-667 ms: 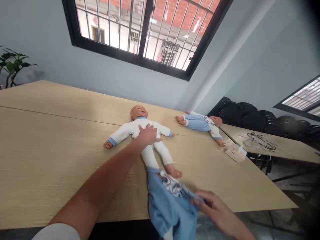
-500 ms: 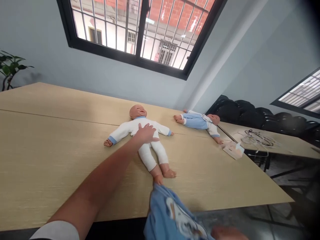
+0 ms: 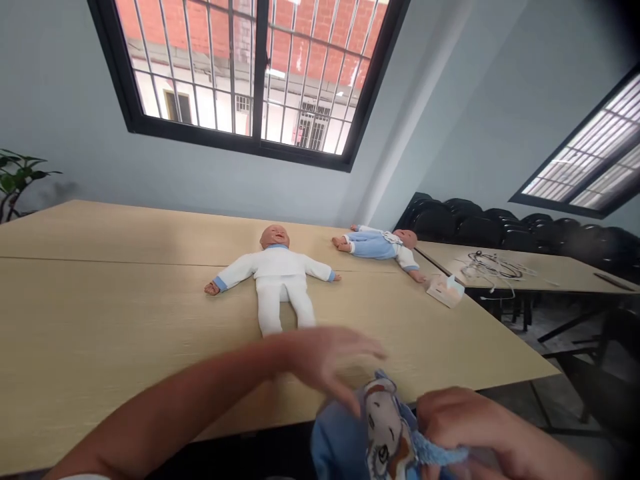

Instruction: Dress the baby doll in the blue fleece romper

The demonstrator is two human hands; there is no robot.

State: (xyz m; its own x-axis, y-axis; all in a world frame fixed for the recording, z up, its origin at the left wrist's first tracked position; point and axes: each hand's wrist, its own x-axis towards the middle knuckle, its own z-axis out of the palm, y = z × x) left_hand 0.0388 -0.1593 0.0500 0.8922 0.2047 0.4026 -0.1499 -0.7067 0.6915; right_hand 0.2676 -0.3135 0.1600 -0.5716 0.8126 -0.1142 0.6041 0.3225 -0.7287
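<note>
1. Right hand (image 3: 470,427) sits at the bottom edge of the view, fingers curled tight around a bunch of blue garment (image 3: 375,440). It has a firm grip on the cloth.
2. The garment is blue fleece-like fabric with a white cartoon patch facing up. It hangs in front of the near edge of the table (image 3: 100,333), low in the view, off the tabletop. Its lower part is cut off by the frame.
3. Left hand (image 3: 325,357) is blurred, held palm down with fingers spread and loose, holding nothing. Its fingertips are just above the top of the garment; I cannot tell if they touch it.
4. The left forearm runs in from the lower left, bare, crossing the near table edge.
5. The doll (image 3: 275,273) in a white suit with blue cuffs lies on its back mid-table, arms out, head toward the window (image 3: 250,73). Its feet are hidden behind the left hand. No hand is on it.
6. A second doll (image 3: 380,243), in blue trousers and a white top, lies further back on the right, well apart from the first.
7. A tissue box (image 3: 445,290) sits near the table's right corner, just beside the second doll's arm.
8. Cables (image 3: 493,267) lie on the next table to the right, with black chairs (image 3: 500,227) behind it.
9. A plant (image 3: 17,180) is at far left by the wall.
</note>
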